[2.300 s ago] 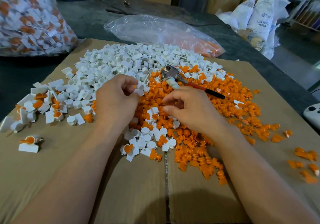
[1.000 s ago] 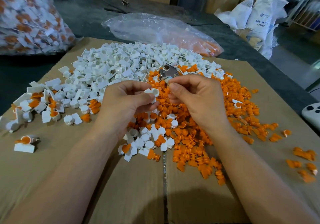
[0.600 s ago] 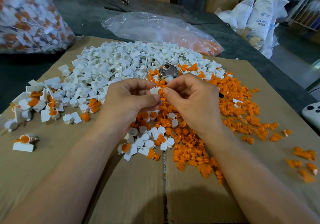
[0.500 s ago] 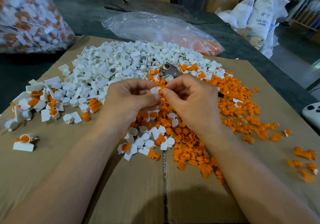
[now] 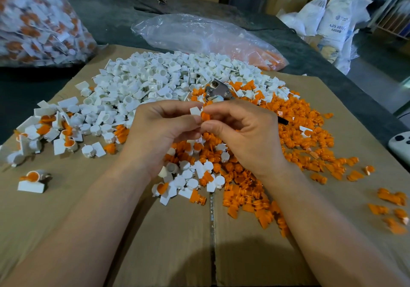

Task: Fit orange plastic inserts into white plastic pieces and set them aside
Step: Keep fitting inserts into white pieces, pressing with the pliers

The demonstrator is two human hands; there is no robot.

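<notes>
My left hand (image 5: pixel 162 129) pinches a small white plastic piece (image 5: pixel 195 111) between thumb and fingers. My right hand (image 5: pixel 244 131) pinches an orange insert (image 5: pixel 205 116) and holds it against the white piece. Both hands meet above the middle of the cardboard. A heap of white pieces (image 5: pixel 159 80) lies behind and to the left. A spread of orange inserts (image 5: pixel 295 131) lies to the right and under my hands. Several white pieces with orange inserts in them (image 5: pixel 51 135) lie at the left, one more (image 5: pixel 33 179) apart from them.
Flattened cardboard (image 5: pixel 173 242) covers the dark table. A metal tool (image 5: pixel 217 90) with a dark handle lies among the parts behind my hands. A clear bag (image 5: pixel 210 38) holds orange parts at the back; a full bag (image 5: pixel 37 20) sits far left. A white controller (image 5: pixel 401 144) lies at the right edge.
Both hands rose from the pile, the left with a white piece, the right with an orange insert. They came together, and the insert now touches the white piece.
</notes>
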